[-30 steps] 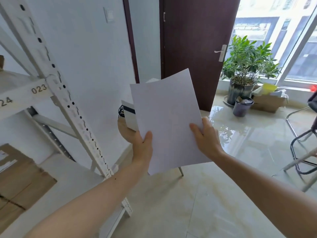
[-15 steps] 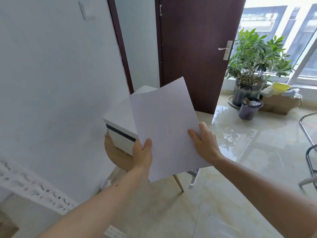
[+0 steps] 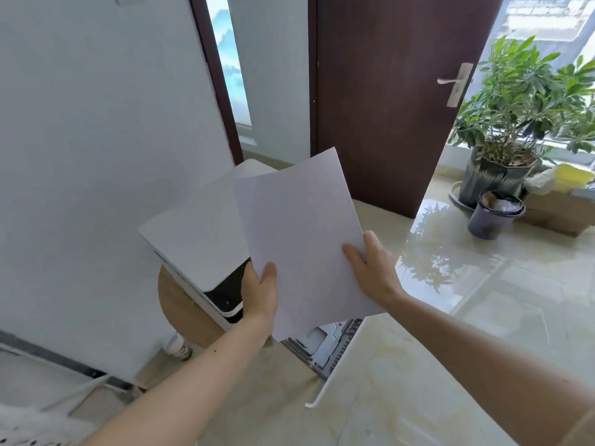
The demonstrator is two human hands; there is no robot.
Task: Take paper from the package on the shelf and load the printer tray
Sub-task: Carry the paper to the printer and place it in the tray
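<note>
A thin stack of white paper is held upright in front of me by both hands. My left hand grips its lower left edge, thumb on the front. My right hand grips its right edge. Behind and below the paper sits a white printer with a black front, on a round wooden stool. The printer's tray is pulled out below the paper's lower edge, partly hidden by the sheets.
A white wall is at the left. A dark brown door stands open behind the printer. A potted plant, a small bin and a cardboard box sit at the right on glossy floor tiles. The shelf frame's edge shows at the bottom left.
The view has swung from the shelf toward the printer, which is now closer and larger. Both hands still hold the paper; the open tray has come into view below it.
</note>
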